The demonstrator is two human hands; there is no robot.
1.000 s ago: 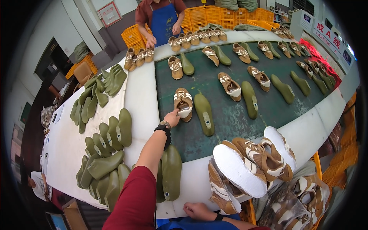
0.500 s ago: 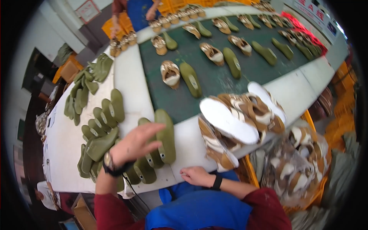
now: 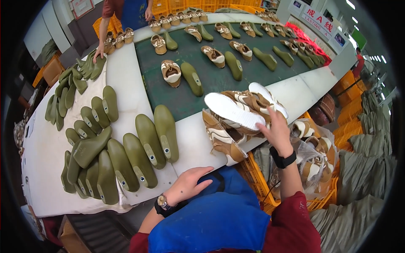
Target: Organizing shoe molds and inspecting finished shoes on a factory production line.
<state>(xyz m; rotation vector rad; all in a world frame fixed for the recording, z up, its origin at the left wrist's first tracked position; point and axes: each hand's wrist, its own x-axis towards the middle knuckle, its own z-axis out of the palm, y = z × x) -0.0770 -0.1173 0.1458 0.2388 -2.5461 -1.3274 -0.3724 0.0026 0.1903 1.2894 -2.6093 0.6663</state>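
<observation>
At the table's near edge is my left hand (image 3: 187,185), palm down with its fingers stretched out and nothing in it. My right hand (image 3: 277,130) reaches over a heap of brown and white sneakers (image 3: 219,137). Its fingers are spread, with the thumb by the end of an upturned white sole (image 3: 234,113); whether it touches the shoe I cannot tell. Left of the heap, green shoe lasts (image 3: 166,133) lie in a row along the near edge. Others, such as a last (image 3: 90,147) lying across its neighbours, are behind them.
A dark green belt (image 3: 156,95) carries sneakers (image 3: 171,72) and lasts (image 3: 192,79). At right stands a yellow crate (image 3: 253,173) with bagged shoes (image 3: 314,168). Across the table, a co-worker's hand (image 3: 99,51) is at more lasts (image 3: 90,67).
My left hand has left the lasts and come down to the near edge. My right hand has moved from that edge to the sneaker heap. The co-worker's hand has shifted toward the far lasts.
</observation>
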